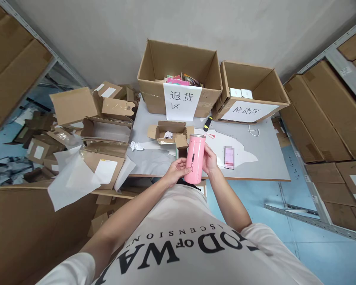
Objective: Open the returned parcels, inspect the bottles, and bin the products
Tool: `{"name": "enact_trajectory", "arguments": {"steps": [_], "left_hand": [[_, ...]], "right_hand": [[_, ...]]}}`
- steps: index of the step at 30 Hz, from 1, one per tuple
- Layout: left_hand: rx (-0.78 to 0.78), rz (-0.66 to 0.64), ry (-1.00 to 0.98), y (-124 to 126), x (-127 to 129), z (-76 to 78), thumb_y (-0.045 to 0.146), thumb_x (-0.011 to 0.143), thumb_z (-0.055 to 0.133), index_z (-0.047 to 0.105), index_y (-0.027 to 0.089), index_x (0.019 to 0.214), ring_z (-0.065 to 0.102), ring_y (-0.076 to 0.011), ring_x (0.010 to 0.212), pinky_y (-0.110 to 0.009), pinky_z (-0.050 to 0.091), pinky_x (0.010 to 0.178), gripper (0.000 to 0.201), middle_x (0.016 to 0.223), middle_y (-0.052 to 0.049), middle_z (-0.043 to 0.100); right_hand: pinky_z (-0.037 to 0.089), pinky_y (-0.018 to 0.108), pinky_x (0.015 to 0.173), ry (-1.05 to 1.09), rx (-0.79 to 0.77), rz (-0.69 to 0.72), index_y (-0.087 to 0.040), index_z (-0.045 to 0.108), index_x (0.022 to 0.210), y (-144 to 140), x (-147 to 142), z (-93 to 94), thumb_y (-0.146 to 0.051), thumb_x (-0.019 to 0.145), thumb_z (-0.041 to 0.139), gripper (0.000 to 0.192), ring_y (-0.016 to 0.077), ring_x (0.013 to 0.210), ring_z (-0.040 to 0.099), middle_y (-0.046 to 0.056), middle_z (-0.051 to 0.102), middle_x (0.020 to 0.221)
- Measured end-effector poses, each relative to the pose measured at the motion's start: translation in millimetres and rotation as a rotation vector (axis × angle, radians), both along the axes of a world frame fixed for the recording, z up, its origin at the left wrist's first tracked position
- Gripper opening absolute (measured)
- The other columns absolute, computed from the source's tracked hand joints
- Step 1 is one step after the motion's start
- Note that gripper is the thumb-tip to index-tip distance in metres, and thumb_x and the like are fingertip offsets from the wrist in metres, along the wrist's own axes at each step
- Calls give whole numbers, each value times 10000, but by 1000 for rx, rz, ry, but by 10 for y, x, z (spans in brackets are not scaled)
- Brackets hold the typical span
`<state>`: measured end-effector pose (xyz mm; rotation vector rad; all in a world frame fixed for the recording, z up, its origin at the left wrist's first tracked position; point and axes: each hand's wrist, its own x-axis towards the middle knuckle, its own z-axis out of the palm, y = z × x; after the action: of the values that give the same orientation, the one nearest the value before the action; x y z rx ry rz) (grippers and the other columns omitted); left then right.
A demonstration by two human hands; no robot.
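A pink tumbler (195,160) with a silver rim at its top and dark lettering on its side is held upright before my chest, over the table's front edge. My left hand (178,170) grips its lower left side, thumb across the front. On the other side my right hand (210,159) is closed round it, the fingers partly hidden behind. Just beyond lies an open small carton (170,132) with crumpled paper inside. Behind the tumbler a dark open box (182,153) shows only in part.
Two large labelled cardboard boxes, one left (154,97) and one right (255,105), stand at the table's back. A black-and-yellow marker (207,124) and a pinkish blurred item (229,157) lie on the grey table (273,158). Piled cartons (74,105) crowd the left; shelving stands right.
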<state>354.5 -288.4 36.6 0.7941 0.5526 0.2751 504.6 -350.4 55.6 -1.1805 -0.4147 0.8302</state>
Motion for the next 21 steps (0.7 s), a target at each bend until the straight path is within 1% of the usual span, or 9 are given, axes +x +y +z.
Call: {"name": "enact_trajectory", "arguments": {"steps": [5, 8, 11, 13, 14, 15, 16, 18, 21], "left_hand": [[52, 17, 11, -6, 16, -50, 314, 532, 880, 625, 162, 918, 638, -138, 769, -278, 490, 740, 487, 881, -38, 688], [87, 27, 7, -2, 21, -56, 313, 531, 880, 628, 161, 924, 637, -139, 779, -283, 491, 755, 491, 899, -45, 689], [159, 43, 7, 18, 14, -38, 316, 541, 874, 636, 163, 940, 636, -145, 803, -289, 494, 775, 488, 899, -49, 688], [232, 60, 17, 43, 4, -21, 318, 538, 873, 642, 163, 950, 635, -150, 817, -299, 494, 802, 497, 900, -53, 689], [269, 66, 23, 56, -1, -15, 318, 533, 875, 644, 162, 955, 635, -153, 821, -303, 496, 809, 506, 905, -56, 689], [301, 70, 28, 68, -5, -11, 318, 527, 877, 644, 160, 963, 636, -158, 827, -305, 500, 804, 519, 915, -62, 689], [326, 72, 32, 79, -8, -9, 319, 523, 878, 641, 157, 975, 638, -166, 836, -306, 508, 788, 535, 932, -70, 688], [358, 76, 41, 91, -9, -11, 323, 520, 878, 632, 155, 1005, 640, -186, 871, -303, 524, 750, 570, 978, -90, 683], [388, 74, 44, 89, -3, -16, 338, 519, 877, 622, 156, 1038, 641, -211, 925, -310, 541, 739, 605, 1040, -109, 673]], "right_hand": [[515, 430, 848, 49, 9, -43, -250, 640, 944, 24, 14, -27, -516, 764, 615, 323, 225, 848, 642, 18, 690, 908], [513, 418, 836, 17, 5, -22, -242, 653, 973, 24, 52, -23, -544, 743, 627, 380, 228, 868, 640, 29, 693, 952], [514, 421, 817, -99, -104, -11, -224, 660, 1014, -80, 155, 74, -602, 733, 621, 472, 245, 915, 633, 56, 691, 1007], [503, 433, 847, -277, -209, -126, -221, 656, 1033, -204, 254, 236, -606, 742, 627, 483, 252, 959, 618, 68, 682, 1042], [486, 441, 889, -398, -241, -225, -231, 648, 1061, -265, 306, 347, -593, 746, 638, 481, 254, 1002, 603, 69, 669, 1087], [457, 446, 946, -517, -249, -311, -250, 624, 1129, -314, 353, 472, -574, 742, 660, 506, 256, 1078, 573, 67, 639, 1173], [426, 447, 991, -620, -243, -335, -265, 598, 1192, -344, 393, 604, -556, 718, 697, 565, 265, 1153, 534, 68, 599, 1253], [408, 452, 1009, -762, -236, -224, -273, 606, 1202, -333, 441, 854, -543, 661, 756, 623, 293, 1208, 499, 70, 573, 1298], [426, 445, 969, -893, -280, 37, -263, 648, 1149, -176, 432, 1095, -548, 657, 756, 579, 301, 1124, 556, 66, 633, 1206]]}}
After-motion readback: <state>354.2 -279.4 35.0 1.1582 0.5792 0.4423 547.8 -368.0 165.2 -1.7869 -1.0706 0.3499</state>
